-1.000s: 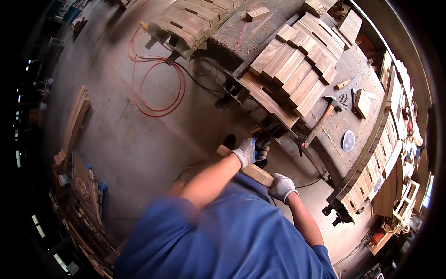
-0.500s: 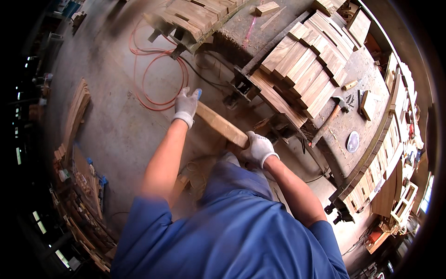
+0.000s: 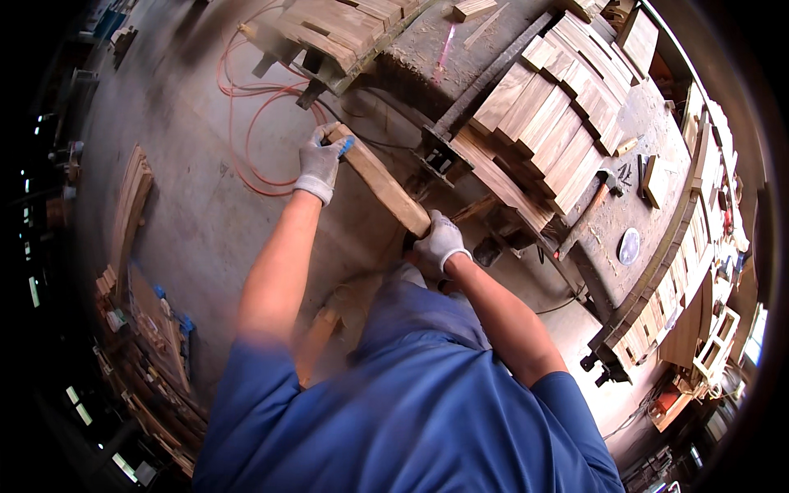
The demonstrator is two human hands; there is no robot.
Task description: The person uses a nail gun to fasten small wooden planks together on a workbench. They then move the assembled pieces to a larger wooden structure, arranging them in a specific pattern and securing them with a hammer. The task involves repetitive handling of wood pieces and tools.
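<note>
Between my two gloved hands is a long wooden block (image 3: 382, 182), pale tan, slanting from upper left down to the right. My left hand (image 3: 318, 163) is closed around its far upper end; a blue patch shows at the thumb of that white glove. At the lower, nearer end, my right hand (image 3: 441, 238) grips the block, its fingers partly hidden. The block is held in the air above the floor, apart from the workbench at the right.
Stacked, stepped wooden slats (image 3: 546, 115) lie clamped on the workbench (image 3: 596, 246). Near them are a hammer (image 3: 610, 182), a round clear disc (image 3: 629, 246) and a small wood block (image 3: 656, 181). An orange hose (image 3: 233, 135) coils on the floor. Curved wooden pieces (image 3: 131, 201) stand at left.
The block has tilted more steeply, its far end raised toward the upper left of the view and its near end shifted slightly left. Both hands still hold it.
</note>
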